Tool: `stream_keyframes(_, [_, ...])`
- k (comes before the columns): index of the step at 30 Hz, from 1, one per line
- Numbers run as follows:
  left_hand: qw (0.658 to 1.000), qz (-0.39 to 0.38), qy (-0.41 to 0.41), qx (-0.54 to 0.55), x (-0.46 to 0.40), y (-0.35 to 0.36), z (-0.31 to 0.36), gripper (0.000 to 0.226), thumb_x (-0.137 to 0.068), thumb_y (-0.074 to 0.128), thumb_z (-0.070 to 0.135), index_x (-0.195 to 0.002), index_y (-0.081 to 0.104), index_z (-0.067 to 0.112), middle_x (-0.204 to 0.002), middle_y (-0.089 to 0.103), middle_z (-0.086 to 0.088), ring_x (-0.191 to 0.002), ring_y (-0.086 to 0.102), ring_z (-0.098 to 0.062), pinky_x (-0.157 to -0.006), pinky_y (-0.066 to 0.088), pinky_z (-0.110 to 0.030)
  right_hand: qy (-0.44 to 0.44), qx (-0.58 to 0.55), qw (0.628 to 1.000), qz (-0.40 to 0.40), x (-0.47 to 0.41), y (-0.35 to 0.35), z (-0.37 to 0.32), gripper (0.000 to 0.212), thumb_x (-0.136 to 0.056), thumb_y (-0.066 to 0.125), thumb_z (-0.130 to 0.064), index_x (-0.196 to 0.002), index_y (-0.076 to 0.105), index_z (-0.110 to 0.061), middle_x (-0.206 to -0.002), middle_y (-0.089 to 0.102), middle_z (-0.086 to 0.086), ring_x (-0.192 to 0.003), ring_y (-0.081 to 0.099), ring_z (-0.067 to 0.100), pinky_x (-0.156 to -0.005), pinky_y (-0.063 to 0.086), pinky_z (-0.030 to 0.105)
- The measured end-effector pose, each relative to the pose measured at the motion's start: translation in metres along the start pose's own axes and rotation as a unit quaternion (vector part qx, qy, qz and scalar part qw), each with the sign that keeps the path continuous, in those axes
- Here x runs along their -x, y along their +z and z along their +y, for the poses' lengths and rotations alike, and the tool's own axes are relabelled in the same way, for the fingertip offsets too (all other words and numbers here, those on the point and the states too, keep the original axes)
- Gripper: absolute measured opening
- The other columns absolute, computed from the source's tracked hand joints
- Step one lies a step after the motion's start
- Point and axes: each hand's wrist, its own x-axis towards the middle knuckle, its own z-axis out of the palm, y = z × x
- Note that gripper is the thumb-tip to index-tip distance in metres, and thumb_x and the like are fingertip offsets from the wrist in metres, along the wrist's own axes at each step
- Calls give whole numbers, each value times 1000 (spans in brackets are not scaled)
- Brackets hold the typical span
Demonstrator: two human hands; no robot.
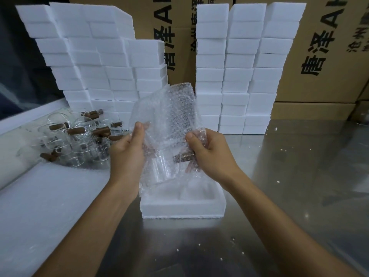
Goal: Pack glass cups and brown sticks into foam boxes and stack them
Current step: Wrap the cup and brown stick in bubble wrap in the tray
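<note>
Both hands hold a sheet of bubble wrap (169, 124) up over an open foam box (182, 208) that sits near the middle of the steel worktop (289, 176). The left hand (127, 154) pinches the sheet's left edge between thumb and fingers; the right hand (211, 152) grips its right edge with fingers curled behind. Through the wrap a glass cup (161, 166) and a brown stick (183, 156) show dimly, bundled in its lower part just above the box.

Toward the worktop's left edge lies a heap of loose glass cups (79, 148) mixed with brown sticks (99, 131), resting partly on a white foam sheet (40, 196). Along the far edge stand stacked foam boxes (95, 62) on the left and another stack (239, 76) on the right, with printed cardboard cartons (323, 52) behind them.
</note>
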Motion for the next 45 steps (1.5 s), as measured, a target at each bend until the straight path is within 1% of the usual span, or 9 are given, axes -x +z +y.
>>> stream_keyframes(5, [1000,11,-10,-4,0,-2,1,24,-93,52,59,-86,74,53,-93,70,15,-91,65,-10,-92,53,-38,-3,0,1000,10,0,3,0,31,-103,53,-27,-72,55,-22,-65,65,-5,-79,71,38,-59,50,42])
stream_keyframes(8, [996,-15,-69,55,1,2,1,42,-95,48,60,-114,72,32,-115,72,4,-108,68,-19,-99,50,-49,-13,-5,999,37,0,4,2,29,-103,53,-27,-84,60,-6,-80,68,22,-76,68,41,-66,54,50])
stream_keyframes(15, [971,-156,-124,129,5,5,-5,76,-73,69,62,-136,58,21,-133,64,-4,-125,58,-29,-111,38,-51,-22,-17,996,87,1,4,2,30,-103,53,-26,-82,58,-4,-76,66,21,-71,66,38,-64,55,53])
stream_keyframes(19, [978,-143,-128,79,5,8,-4,49,-85,69,48,-122,68,16,-117,72,-6,-110,68,-28,-104,46,-51,-12,-19,997,70,2,1,0,30,-102,54,-25,-79,58,-7,-66,60,13,-58,60,22,-56,50,38])
stream_keyframes(22, [987,-83,-117,76,1,8,-3,32,-93,63,38,-114,70,14,-107,75,-9,-99,72,-30,-96,52,-54,1,-51,998,33,3,1,-2,34,-101,55,-24,-89,56,8,-78,62,31,-60,64,39,-52,47,36])
stream_keyframes(26, [995,-30,-80,53,-4,3,-2,25,-94,63,41,-98,73,19,-96,77,-2,-96,72,-27,-91,55,-49,20,-57,996,68,4,2,-6,12,-97,62,-30,-104,60,-21,-92,72,6,-78,71,21,-65,59,41])
stream_keyframes(29, [997,-20,-49,52,-5,0,1,26,-95,60,43,-85,74,23,-86,77,3,-88,74,-22,-79,59,-41,-40,-8,991,124,5,0,-7,33,-94,65,-34,-119,45,-39,-117,58,-19,-97,64,-1,-77,55,16])
stream_keyframes(35, [996,-52,-8,66,-2,1,3,26,-98,54,41,-90,76,30,-97,77,6,-93,73,-14,-81,57,-40,-209,220,948,98,14,14,-8,48,-97,56,-37,-142,51,-21,-154,40,-8,-146,29,7,-117,23,22])
stream_keyframes(45, [983,-123,28,133,5,3,13,31,-88,54,46,-109,72,33,-112,74,2,-103,71,-20,-77,61,-38,-176,126,974,62,21,21,-5,50,-98,47,-47,-141,52,-22,-130,63,-4,-100,65,5,-82,59,36])
